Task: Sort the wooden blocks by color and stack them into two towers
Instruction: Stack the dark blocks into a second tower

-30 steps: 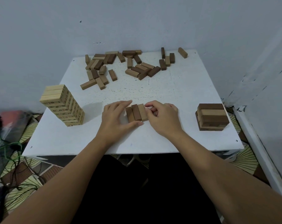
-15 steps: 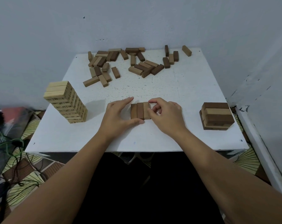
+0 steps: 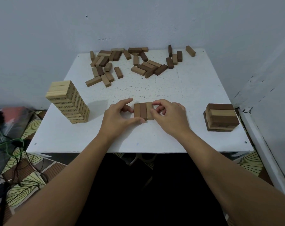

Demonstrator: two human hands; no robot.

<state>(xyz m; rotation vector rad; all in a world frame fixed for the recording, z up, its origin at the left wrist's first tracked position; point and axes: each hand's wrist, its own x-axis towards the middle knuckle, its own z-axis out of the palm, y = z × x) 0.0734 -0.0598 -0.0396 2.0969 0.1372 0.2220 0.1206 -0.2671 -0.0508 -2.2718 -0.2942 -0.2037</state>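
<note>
so, working from the left, a tall pale tower (image 3: pixel 68 101) already stands near the left edge of the white counter (image 3: pixel 179 95), leaning only as the wide lens bends it. next comes the left hand (image 3: pixel 118 117), which rests on the counter against the left side of a row of three blocks (image 3: pixel 143 111); its thumb lies along the near ends of the row, the forefinger reaches out over the far corner, and the other fingers are curled in toward the first block, so the hand is half closed and bracing the row rather than lifting it. the three blocks lie flat, side by side and touching, two darker ones and a lighter one on the right. the right hand (image 3: pixel 168 116) meets the row from the other side, its forefinger and thumb pinching the lighter block at its far end while the remaining fingers curl loosely under. the step in hand looks like squaring up a layer of three; to do it well, i would press both sides inward evenly, keep the near ends flush against the thumb, and lift the set only once it is tight. farther right a short dark stack (image 3: pixel 220 117) sits near the counter's right edge, and a loose pile of unsorted blocks (image 3: pixel 130 62) lies well apart at the back.
</note>
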